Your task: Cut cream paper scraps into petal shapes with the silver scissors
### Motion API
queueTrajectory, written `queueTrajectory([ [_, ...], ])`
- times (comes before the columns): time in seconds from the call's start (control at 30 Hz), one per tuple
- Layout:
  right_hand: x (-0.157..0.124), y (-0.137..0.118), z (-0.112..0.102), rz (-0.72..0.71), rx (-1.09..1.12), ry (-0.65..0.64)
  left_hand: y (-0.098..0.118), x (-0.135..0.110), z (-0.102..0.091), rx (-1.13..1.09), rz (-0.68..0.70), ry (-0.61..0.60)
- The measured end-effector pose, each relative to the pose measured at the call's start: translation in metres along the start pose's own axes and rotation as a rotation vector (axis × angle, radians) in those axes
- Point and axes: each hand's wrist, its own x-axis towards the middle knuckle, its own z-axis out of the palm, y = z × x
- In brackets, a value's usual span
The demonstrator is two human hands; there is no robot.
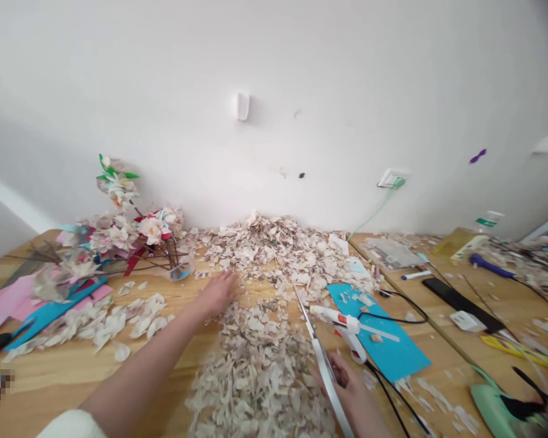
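Observation:
My left hand [220, 292] reaches over the wood table with its fingers extended, touching the edge of a heap of pale dried petals [274, 240]. My right hand [344, 384] is curled around a long silver-white tool [325, 368] with a narrow pointed tip; its kind is unclear. The tip points forward at the heap. Between my hands a second spread of petals [256, 377] covers the table. Just beyond my right hand lies a white glue gun [342, 322], partly on a blue sheet [393, 347].
Handmade flowers on twigs [132, 234] stand at the left, beside pink paper [9, 298] and a blue strip [59, 313]. Loose petals [114, 325] lie there too. To the right are black cables [420, 310], a black strip [461, 304] and a green device [493, 404]. A white wall rises behind.

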Motion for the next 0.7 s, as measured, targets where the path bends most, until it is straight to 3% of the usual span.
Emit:
queueTrajectory([
  [0.13, 0.013, 0.007, 0.010, 0.025, 0.083, -0.019, 0.005, -0.035, 0.005, -0.040, 0.093, -0.178],
  [0.27, 0.023, 0.007, 0.020, 0.044, 0.134, -0.035, 0.020, -0.047, -0.018, -0.173, 0.213, -0.367],
  [0.37, 0.025, 0.001, 0.024, 0.029, 0.150, -0.086, 0.019, -0.022, -0.038, -0.194, 0.125, -0.173],
  [0.47, 0.023, -0.006, 0.023, 0.049, 0.164, -0.089, 0.006, 0.009, -0.038, -0.128, 0.050, -0.073],
  [0.57, 0.020, -0.013, 0.019, 0.091, 0.130, -0.143, -0.006, 0.018, -0.021, -0.077, 0.055, -0.117],
  [0.7, 0.018, -0.020, 0.016, 0.111, 0.014, -0.176, -0.001, -0.008, -0.005, -0.083, 0.136, -0.237],
])
